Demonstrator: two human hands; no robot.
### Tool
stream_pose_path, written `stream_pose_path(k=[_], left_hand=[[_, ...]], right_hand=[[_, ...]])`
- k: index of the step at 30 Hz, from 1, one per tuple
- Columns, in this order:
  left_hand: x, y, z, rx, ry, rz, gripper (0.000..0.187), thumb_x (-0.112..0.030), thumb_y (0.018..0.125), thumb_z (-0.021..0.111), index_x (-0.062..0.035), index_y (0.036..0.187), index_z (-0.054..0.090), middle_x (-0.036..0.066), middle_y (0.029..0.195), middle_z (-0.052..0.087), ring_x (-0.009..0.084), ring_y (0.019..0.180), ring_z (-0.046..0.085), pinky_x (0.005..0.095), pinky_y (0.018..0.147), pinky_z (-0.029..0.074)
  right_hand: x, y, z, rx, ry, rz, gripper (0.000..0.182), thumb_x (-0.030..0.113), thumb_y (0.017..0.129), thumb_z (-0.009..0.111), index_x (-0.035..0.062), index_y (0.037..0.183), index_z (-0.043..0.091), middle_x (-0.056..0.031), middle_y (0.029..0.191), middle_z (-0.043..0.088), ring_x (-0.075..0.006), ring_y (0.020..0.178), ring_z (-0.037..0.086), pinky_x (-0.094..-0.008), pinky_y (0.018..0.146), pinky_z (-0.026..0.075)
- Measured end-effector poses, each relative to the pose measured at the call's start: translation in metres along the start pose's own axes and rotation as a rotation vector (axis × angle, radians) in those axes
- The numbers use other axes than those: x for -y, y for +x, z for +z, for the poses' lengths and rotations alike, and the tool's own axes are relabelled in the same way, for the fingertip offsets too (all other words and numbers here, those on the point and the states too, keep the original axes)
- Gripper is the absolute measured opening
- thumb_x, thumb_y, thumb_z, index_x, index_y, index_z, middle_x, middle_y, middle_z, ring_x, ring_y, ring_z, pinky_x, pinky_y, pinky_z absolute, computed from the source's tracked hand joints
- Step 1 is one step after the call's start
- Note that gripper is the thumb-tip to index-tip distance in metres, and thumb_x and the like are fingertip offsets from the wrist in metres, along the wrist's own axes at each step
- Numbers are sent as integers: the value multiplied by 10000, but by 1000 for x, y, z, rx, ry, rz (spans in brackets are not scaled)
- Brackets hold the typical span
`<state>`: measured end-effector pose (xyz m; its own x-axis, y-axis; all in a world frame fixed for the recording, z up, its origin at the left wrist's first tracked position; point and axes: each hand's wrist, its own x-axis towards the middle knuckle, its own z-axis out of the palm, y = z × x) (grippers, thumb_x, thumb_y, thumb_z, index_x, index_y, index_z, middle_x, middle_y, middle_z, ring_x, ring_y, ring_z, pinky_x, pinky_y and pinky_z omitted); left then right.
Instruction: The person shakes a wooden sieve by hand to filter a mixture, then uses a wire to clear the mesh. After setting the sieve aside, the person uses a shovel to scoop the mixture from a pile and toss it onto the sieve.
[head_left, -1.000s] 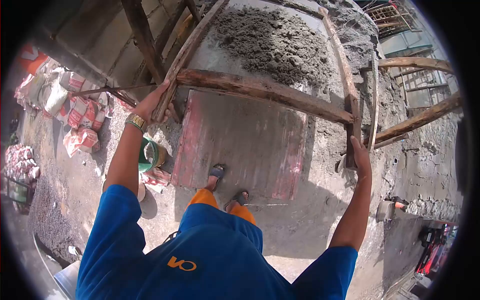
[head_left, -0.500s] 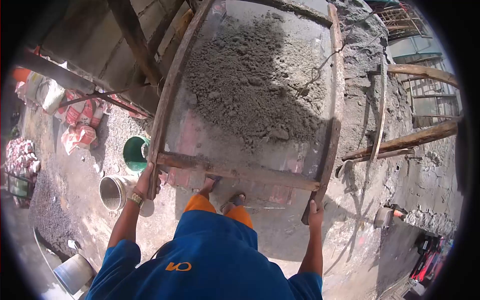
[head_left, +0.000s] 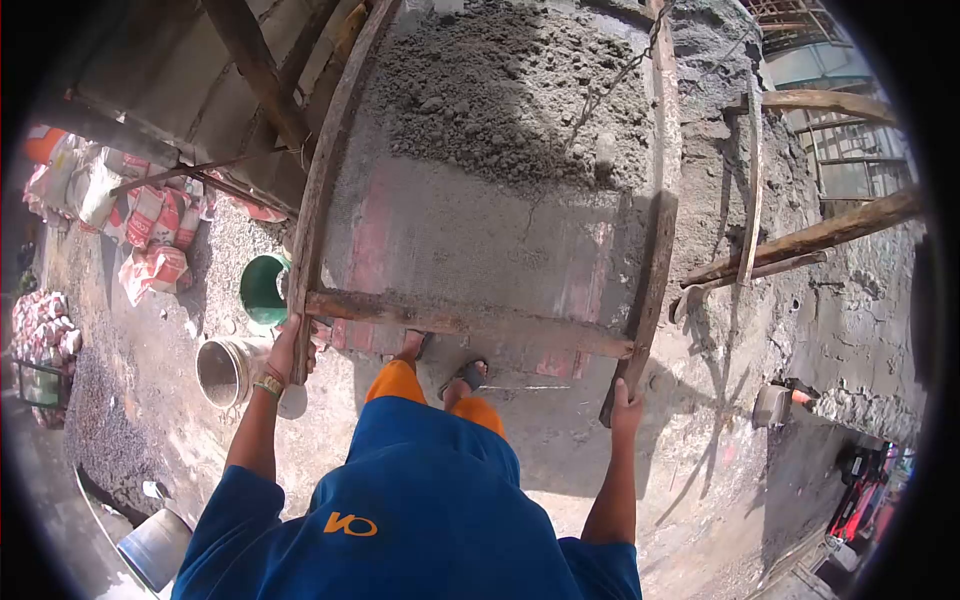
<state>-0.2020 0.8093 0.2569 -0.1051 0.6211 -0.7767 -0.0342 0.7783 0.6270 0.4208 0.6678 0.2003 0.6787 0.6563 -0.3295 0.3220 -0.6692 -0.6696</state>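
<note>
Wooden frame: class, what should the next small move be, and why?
Probably a short, even shake of the frame: left hand and right hand each grip a side rail, and the grey mix seen between the rails is heaped towards the far end, while the part near the crossbar looks thinly covered.

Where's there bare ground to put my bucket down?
There's bare ground between the right hand and the grey block, and a patch between the white bucket and the gravel. It's crowded by the left hand, where the wooden frame, green bucket and white bucket sit close.
</note>
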Motion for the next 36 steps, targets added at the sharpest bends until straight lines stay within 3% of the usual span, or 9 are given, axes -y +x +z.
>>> stream_pose_path(k=[4,7,11,14,17,20,26,30,36], left_hand=[[125,-20,-55,51,-47,101,650,-686,886,439,-55,989,561,76,562,549,173,423,543,285,393,436],[109,5,-43,56,-57,105,636,-677,887,447,-58,978,565,75,554,546,181,421,546,294,393,438],[-44,48,17,20,52,19,593,-699,858,492,-122,944,600,23,634,568,153,492,530,302,449,452],[-177,20,44,106,146,100,599,-716,850,490,-129,901,598,4,608,546,122,451,530,264,406,443],[-265,-1,46,124,139,152,559,-694,855,512,-143,926,569,14,608,555,118,434,533,252,377,455],[-240,-8,27,191,134,124,586,-696,865,492,-120,929,571,-4,620,544,106,450,550,250,376,452],[-10,37,-63,42,17,4,608,-660,901,442,-77,983,594,45,583,545,165,443,540,288,405,450],[76,5,-111,131,-10,60,612,-663,886,464,-70,979,580,73,586,553,176,432,541,296,404,448],[-31,73,-51,34,6,-63,614,-709,863,468,-115,968,578,21,578,511,146,427,507,284,385,426]], right_hand=[[-118,-72,21,15,330,-18,339,262,860,666,-4,1055,588,-38,887,608,-127,801,541,-302,735,456],[-106,-60,33,-77,411,-157,388,302,863,682,-13,1073,595,-36,906,618,-134,804,547,-305,766,463],[9,40,20,13,137,-35,479,420,868,685,-33,1009,617,-83,818,631,-148,753,557,-328,698,466],[140,73,-31,-59,-21,-46,709,569,826,642,-84,1100,612,-191,915,658,-281,920,602,-368,853,452],[235,85,-91,89,-9,-99,667,511,853,620,-99,1119,582,-137,799,621,-223,736,586,-364,699,457],[227,45,-87,53,8,-87,600,481,863,624,-65,1110,591,-111,795,616,-218,739,579,-355,718,455],[10,-70,35,18,187,-23,269,250,908,634,1,1006,602,-21,827,603,-113,740,523,-305,653,453],[-50,-127,47,34,355,-63,358,257,879,671,14,1126,577,-21,933,618,-133,832,547,-295,744,470],[15,1,50,3,52,-42,414,357,886,662,-19,1042,587,-70,820,616,-155,758,554,-323,691,460]])
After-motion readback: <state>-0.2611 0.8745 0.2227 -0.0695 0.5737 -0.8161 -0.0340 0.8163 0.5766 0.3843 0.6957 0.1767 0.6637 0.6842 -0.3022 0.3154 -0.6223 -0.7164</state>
